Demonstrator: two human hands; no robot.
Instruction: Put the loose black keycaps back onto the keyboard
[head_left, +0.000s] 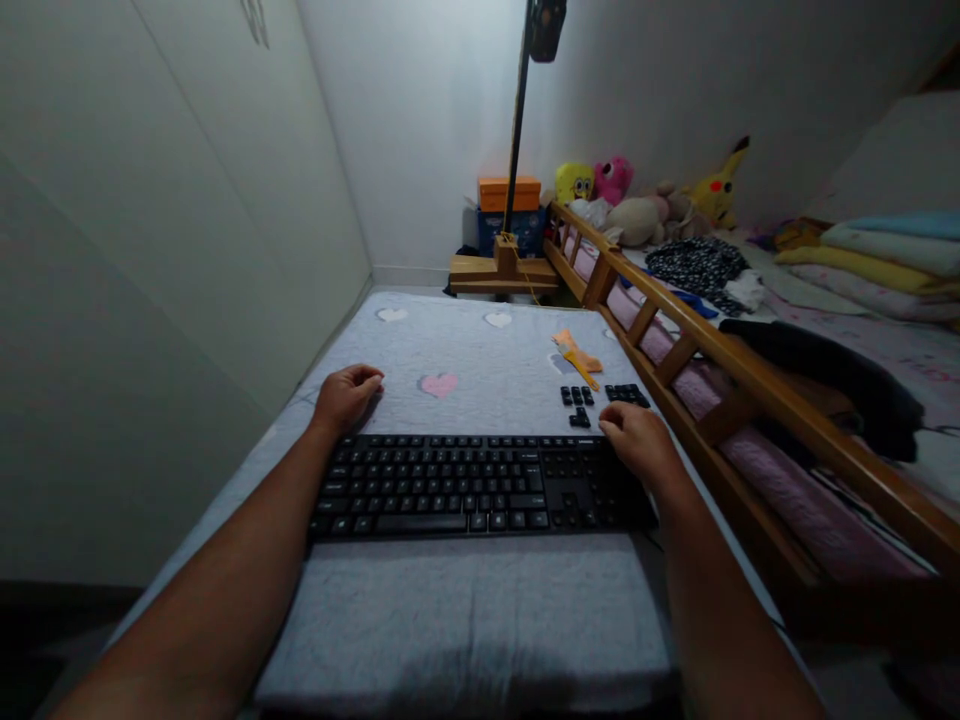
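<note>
A black keyboard (442, 485) lies across the cloth-covered table, its right-hand section showing gaps without keycaps. My left hand (349, 398) rests just beyond its upper left corner, fingers curled together; what they hold, if anything, is hidden. Over the upper right end of the keyboard is my right hand (636, 435), its fingers pinched beside several loose keycaps (577, 395). Whether something small is between those fingertips cannot be made out. A second group of loose keycaps (627, 393) sits just behind my right hand. Farther back, a yellow brush (581, 368) lies on an orange cloth (568, 343).
The table cover (465, 610) is pale with heart prints. A wooden bed rail (675, 325) runs along the right side, with plush toys and folded bedding beyond. Behind the table stands a black pole (517, 130) on a wooden base. White cabinet doors are at left.
</note>
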